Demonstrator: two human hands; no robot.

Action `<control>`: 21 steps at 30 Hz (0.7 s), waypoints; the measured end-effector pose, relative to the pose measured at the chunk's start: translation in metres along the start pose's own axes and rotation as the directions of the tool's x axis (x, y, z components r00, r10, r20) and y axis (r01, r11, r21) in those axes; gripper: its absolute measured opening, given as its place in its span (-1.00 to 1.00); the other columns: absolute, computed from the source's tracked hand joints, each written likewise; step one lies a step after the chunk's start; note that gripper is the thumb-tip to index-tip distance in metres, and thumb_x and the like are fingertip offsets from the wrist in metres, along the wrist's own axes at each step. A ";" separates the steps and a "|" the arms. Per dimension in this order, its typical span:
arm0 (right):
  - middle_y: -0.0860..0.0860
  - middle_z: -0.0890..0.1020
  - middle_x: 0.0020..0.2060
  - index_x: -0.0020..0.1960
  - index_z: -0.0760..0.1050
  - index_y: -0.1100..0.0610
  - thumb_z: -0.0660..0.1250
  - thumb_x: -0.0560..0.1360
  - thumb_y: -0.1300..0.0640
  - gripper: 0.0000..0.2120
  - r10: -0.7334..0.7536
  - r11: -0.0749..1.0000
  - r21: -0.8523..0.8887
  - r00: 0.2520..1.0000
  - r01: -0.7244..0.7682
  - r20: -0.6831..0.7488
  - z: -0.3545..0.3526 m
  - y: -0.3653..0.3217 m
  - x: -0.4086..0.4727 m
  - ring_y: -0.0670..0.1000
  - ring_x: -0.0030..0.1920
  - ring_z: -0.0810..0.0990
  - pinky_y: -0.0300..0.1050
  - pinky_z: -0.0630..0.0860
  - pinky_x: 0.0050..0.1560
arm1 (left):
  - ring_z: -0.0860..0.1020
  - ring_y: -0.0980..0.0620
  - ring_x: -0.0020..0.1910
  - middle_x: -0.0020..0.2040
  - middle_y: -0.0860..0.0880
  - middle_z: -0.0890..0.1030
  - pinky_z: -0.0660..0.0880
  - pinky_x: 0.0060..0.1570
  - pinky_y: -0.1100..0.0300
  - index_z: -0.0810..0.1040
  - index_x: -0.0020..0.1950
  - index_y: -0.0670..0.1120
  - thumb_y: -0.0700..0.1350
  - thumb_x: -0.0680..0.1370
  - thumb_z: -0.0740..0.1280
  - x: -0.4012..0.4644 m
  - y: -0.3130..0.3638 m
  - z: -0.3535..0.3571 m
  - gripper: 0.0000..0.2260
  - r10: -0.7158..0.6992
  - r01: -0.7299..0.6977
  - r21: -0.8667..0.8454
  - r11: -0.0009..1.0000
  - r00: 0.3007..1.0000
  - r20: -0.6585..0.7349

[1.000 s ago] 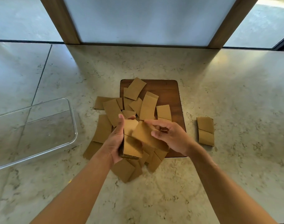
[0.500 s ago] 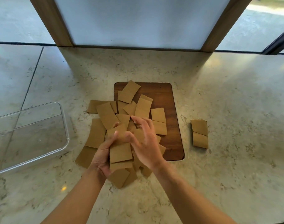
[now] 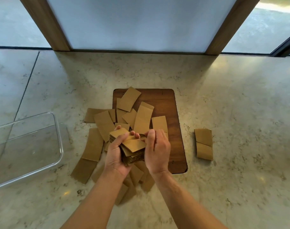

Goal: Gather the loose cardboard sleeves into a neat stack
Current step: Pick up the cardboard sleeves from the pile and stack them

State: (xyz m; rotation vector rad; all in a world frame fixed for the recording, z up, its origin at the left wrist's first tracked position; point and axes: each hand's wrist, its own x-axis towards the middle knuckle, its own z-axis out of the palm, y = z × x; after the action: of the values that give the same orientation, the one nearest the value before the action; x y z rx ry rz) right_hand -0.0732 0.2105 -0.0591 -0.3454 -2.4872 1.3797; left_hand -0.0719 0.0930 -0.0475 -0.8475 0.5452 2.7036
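Observation:
A thick stack of brown cardboard sleeves point(image 3: 132, 147) is held above the counter between both hands. My left hand point(image 3: 115, 156) cups it from below and the left side. Against the stack's right edge presses my right hand point(image 3: 157, 151), fingers curled over the top. Several loose sleeves point(image 3: 142, 119) lie scattered flat on the wooden board point(image 3: 167, 103) and on the counter to its left point(image 3: 93, 144). More sleeves lie under my wrists point(image 3: 136, 176). Two sleeves point(image 3: 204, 143) sit apart on the counter to the right.
A clear plastic tray point(image 3: 27, 146) lies on the marble counter point(image 3: 240, 104) at the left. A window with wooden frame posts point(image 3: 47, 25) runs along the back edge.
My right hand laid the sleeve it held onto the stack in my left hand. Both hands now close around the stack, squaring it.

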 end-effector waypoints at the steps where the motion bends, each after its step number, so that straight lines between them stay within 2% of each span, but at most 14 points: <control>1: -0.02 0.55 -0.25 -0.14 0.51 0.11 0.03 0.66 -0.12 -0.57 0.072 0.997 0.004 0.997 -0.072 -0.008 -0.005 0.006 0.010 -0.14 -0.27 0.46 -0.30 0.37 -0.25 | 0.66 -0.13 -0.12 -0.02 -0.20 0.64 0.67 -0.08 -0.15 0.59 0.27 0.07 -0.31 0.44 0.43 0.005 0.000 0.002 -0.54 0.010 -0.010 0.001 1.000 1.000 -0.012; 2: -0.01 0.58 -0.19 -0.08 0.51 0.07 0.05 0.63 -0.19 -0.59 0.168 0.985 -0.032 0.986 -0.168 -0.019 -0.010 0.014 0.022 -0.12 -0.23 0.50 -0.25 0.41 -0.23 | 0.66 -0.13 -0.15 -0.04 -0.20 0.66 0.66 -0.13 -0.14 0.62 0.29 0.10 -0.31 0.42 0.46 0.009 0.002 0.004 -0.50 0.020 -0.020 0.001 1.000 1.000 -0.016; 4: 0.03 0.59 0.05 0.17 0.51 0.05 0.20 0.57 -0.30 -0.55 0.347 0.901 -0.268 0.937 -0.341 -0.024 -0.018 0.030 0.044 0.00 0.04 0.57 -0.08 0.52 0.08 | 0.64 -0.10 -0.18 -0.05 -0.18 0.67 0.63 -0.20 -0.08 0.64 0.29 0.13 -0.24 0.39 0.53 0.014 0.007 0.006 -0.49 0.027 -0.026 0.029 0.999 1.000 -0.004; 5: 0.07 0.55 0.16 0.31 0.46 0.07 0.30 0.53 -0.33 -0.44 0.394 0.832 -0.423 0.919 -0.360 -0.006 -0.020 0.035 0.053 0.07 0.18 0.53 0.02 0.48 0.26 | 0.63 -0.09 -0.18 -0.03 -0.18 0.65 0.62 -0.21 -0.05 0.65 0.27 0.12 -0.19 0.39 0.55 0.017 0.008 0.007 -0.53 0.016 -0.017 0.046 0.999 1.000 0.015; 6: 0.10 0.51 0.22 0.39 0.42 0.09 0.38 0.48 -0.34 -0.33 0.412 0.772 -0.538 0.911 -0.339 0.017 -0.019 0.036 0.057 0.12 0.26 0.48 0.08 0.41 0.35 | 0.62 -0.08 -0.17 0.01 -0.18 0.64 0.61 -0.20 -0.04 0.65 0.23 0.10 -0.15 0.40 0.55 0.018 0.010 0.006 -0.59 -0.001 -0.002 0.059 0.998 0.999 0.041; 8: 0.10 0.52 0.21 0.40 0.41 0.10 0.49 0.42 -0.31 -0.26 0.401 0.750 -0.597 0.914 -0.287 0.064 -0.013 0.037 0.061 0.13 0.26 0.47 0.09 0.41 0.35 | 0.63 -0.10 -0.10 0.06 -0.19 0.63 0.63 -0.15 -0.05 0.62 0.19 0.09 -0.10 0.44 0.53 0.026 0.014 0.006 -0.66 -0.027 0.021 0.081 0.997 0.996 0.080; 11: 0.05 0.60 0.14 0.32 0.49 0.12 0.56 0.44 -0.14 -0.42 0.449 0.824 -0.413 0.892 -0.388 0.057 -0.018 0.042 0.075 0.06 0.15 0.55 0.01 0.54 0.20 | 0.65 -0.15 -0.01 0.05 -0.18 0.65 0.64 -0.07 -0.10 0.61 0.21 0.07 -0.12 0.49 0.51 0.041 0.020 0.009 -0.68 -0.038 0.024 0.159 0.987 0.996 0.085; 14: 0.11 0.67 0.02 0.14 0.63 0.18 0.36 0.63 -0.05 -0.70 0.492 0.844 -0.232 0.870 -0.483 -0.020 -0.035 0.051 0.094 0.15 0.07 0.63 0.10 0.60 0.08 | 0.65 -0.15 -0.07 -0.01 -0.18 0.66 0.64 -0.13 -0.09 0.62 0.21 0.05 -0.15 0.39 0.60 0.053 0.025 0.018 -0.57 0.046 -0.051 0.338 0.940 0.999 0.025; 16: 0.03 0.67 -0.13 -0.06 0.64 0.03 0.24 0.69 -0.06 -0.71 0.524 0.851 0.013 0.851 -0.524 -0.038 -0.037 0.038 0.099 0.13 -0.03 0.64 0.09 0.58 -0.05 | 0.65 -0.14 -0.14 -0.03 -0.18 0.65 0.64 -0.18 -0.07 0.61 0.22 0.04 -0.10 0.34 0.64 0.062 0.028 0.023 -0.52 0.114 -0.100 0.456 0.885 0.993 -0.003; 18: -0.08 0.66 -0.22 -0.11 0.61 -0.08 0.22 0.69 -0.06 -0.72 0.512 0.833 0.154 0.846 -0.531 0.148 -0.025 0.016 0.095 -0.03 -0.10 0.64 -0.02 0.56 -0.08 | 0.67 -0.16 -0.13 0.01 -0.21 0.66 0.65 -0.18 -0.08 0.62 0.23 0.05 0.00 0.29 0.69 0.066 0.031 0.027 -0.45 0.098 -0.086 0.531 0.843 0.995 0.005; 20: -0.14 0.68 -0.19 -0.03 0.64 -0.07 0.21 0.70 -0.04 -0.75 0.406 0.863 0.099 0.796 -0.496 0.449 -0.005 0.002 0.088 -0.17 -0.12 0.63 -0.08 0.57 -0.04 | 0.70 -0.26 0.02 0.13 -0.23 0.69 0.67 -0.10 -0.14 0.62 0.26 0.09 0.07 0.26 0.70 0.071 0.034 0.026 -0.39 0.012 -0.018 0.579 0.815 1.000 0.014; 21: -0.15 0.68 -0.15 0.03 0.64 -0.07 0.21 0.70 -0.03 -0.76 0.369 0.884 0.060 0.769 -0.464 0.522 0.004 0.000 0.085 -0.17 -0.09 0.64 -0.07 0.59 0.00 | 0.68 -0.30 0.09 0.19 -0.23 0.68 0.67 -0.09 -0.16 0.63 0.27 0.12 0.05 0.28 0.68 0.073 0.036 0.025 -0.42 -0.011 0.010 0.580 0.815 1.000 -0.001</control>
State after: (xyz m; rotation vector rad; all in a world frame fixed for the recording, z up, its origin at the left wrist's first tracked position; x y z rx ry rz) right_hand -0.1542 0.2360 -0.0504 -0.6007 -2.7530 2.1048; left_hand -0.1548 0.0810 -0.0614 -0.6612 1.2740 2.2946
